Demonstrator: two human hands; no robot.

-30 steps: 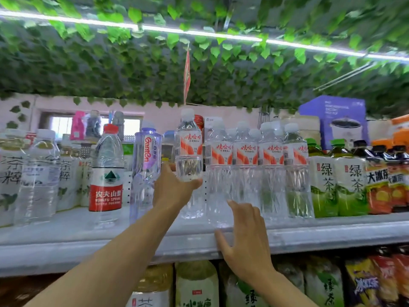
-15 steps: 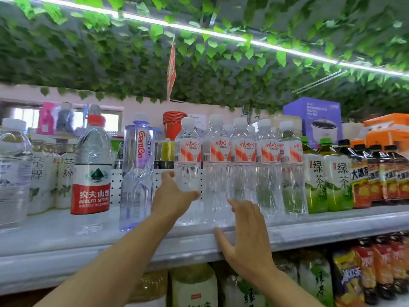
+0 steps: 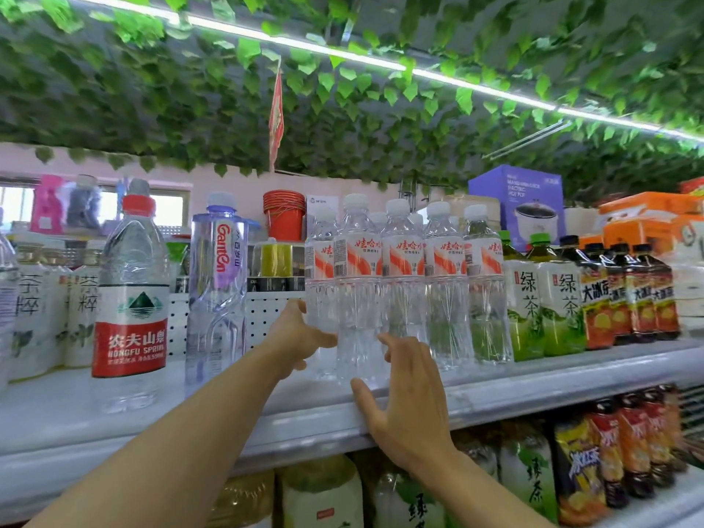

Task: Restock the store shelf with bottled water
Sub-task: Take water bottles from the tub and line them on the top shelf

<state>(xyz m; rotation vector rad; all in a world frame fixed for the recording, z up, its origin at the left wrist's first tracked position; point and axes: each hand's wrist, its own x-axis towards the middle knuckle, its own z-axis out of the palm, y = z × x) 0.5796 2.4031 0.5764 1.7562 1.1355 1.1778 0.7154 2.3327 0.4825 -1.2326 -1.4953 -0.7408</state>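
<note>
On the upper shelf (image 3: pixel 495 398), left hand (image 3: pixel 295 333) grips the leftmost water bottle (image 3: pixel 356 299) low down, right hand (image 3: pixel 404 390) spread open beside its base; a careless nudge could topple the tightly packed row of water bottles (image 3: pixel 426 287).

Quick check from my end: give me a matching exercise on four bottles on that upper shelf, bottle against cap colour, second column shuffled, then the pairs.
Things:
1. Nongfu Spring bottle
2. Ganten bottle
3. green tea bottle
4. iced tea bottle

Cap colours:
A. green
B. black
C. red
D. pale translucent

Pairs: 1-C, 2-D, 3-A, 4-B
</note>
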